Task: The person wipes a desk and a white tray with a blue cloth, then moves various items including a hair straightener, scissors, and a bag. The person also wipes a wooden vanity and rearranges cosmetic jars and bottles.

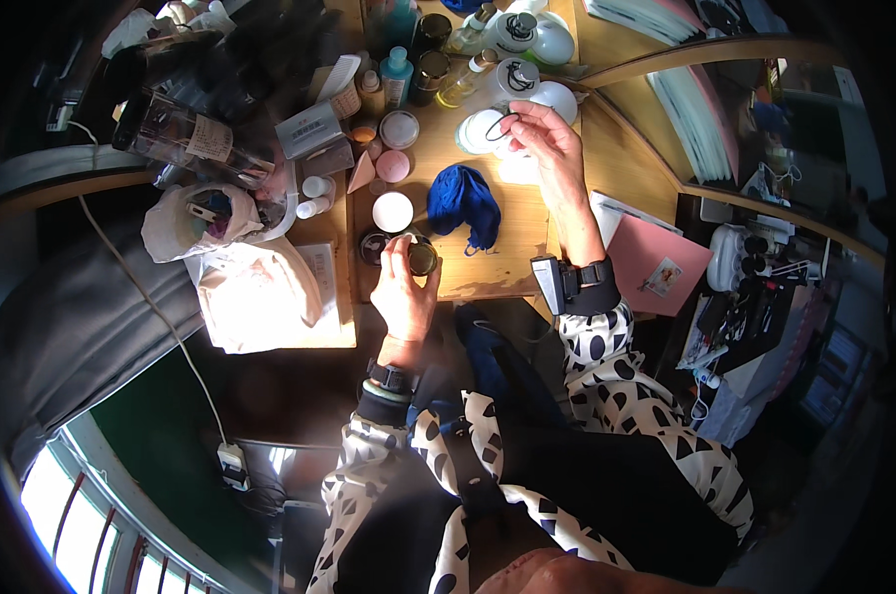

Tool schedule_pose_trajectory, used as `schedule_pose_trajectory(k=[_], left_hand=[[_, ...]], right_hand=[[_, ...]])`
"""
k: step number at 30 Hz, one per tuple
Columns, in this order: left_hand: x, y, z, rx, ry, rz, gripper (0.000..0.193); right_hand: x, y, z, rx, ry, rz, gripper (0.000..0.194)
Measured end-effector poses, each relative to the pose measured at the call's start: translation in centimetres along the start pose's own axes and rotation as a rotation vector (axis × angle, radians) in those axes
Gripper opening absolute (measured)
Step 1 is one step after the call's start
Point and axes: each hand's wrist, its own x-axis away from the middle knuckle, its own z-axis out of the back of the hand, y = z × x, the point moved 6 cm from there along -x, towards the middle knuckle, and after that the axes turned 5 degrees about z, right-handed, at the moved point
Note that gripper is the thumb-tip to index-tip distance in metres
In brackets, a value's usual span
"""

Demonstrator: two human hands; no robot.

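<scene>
My left hand [406, 293] is closed around a small dark jar with an olive-gold top [423, 259] near the front edge of the wooden tabletop [485, 281]. Beside its fingers sits a dark round container [374, 248], partly covered by the hand. Just beyond is a round white lid or jar [393, 212]. Farther forward, my right hand [548, 141] pinches a thin black loop [498, 128], like a hair tie, between thumb and fingers. The loop hangs in front of a brightly lit white jar [481, 132]. A crumpled blue cloth [463, 202] lies between the two hands.
Bottles, including a blue one [397, 77] and a yellowish one [463, 83], line the back before a mirror [626, 89]. At left are a clear plastic bin [288, 197] and a white cloth bag [259, 297]. A pink folder [652, 263] lies at right. A cable [140, 275] hangs left.
</scene>
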Motion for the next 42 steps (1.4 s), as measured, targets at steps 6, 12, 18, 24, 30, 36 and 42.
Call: schedule_pose_trajectory(k=[6, 12, 18, 24, 30, 36, 42], left_hand=[[0.2, -0.2, -0.2, 0.000, 0.004, -0.010, 0.058], [0.2, -0.4, -0.3, -0.028, 0.022, -0.028, 0.060], [0.3, -0.4, -0.1, -0.011, 0.034, -0.039, 0.067], [0.4, -0.7, 0.2, 0.050, 0.011, 0.014, 0.075], [0.6, -0.7, 0.2, 0.038, -0.002, 0.011, 0.073], [1.1, -0.4, 0.4, 0.073, 0.014, 0.023, 0.069], [2.3, -0.3, 1.6, 0.074, 0.050, -0.006, 0.072]], right_hand=[[-5.7, -1.6, 3.1, 0.192, 0.200, 0.093, 0.023], [-7.0, -1.7, 4.0, 0.381, 0.319, 0.060, 0.021], [-7.3, -1.4, 4.4, 0.568, 0.357, 0.077, 0.021], [-6.5, -2.3, 2.9, 0.824, 0.270, 0.375, 0.023], [-6.9, -3.2, 1.4, 0.922, 0.144, 0.410, 0.027], [-7.0, -3.0, 0.4, 1.151, 0.068, 0.335, 0.032], [-7.4, -3.0, 0.4, 1.158, 0.061, 0.356, 0.031]])
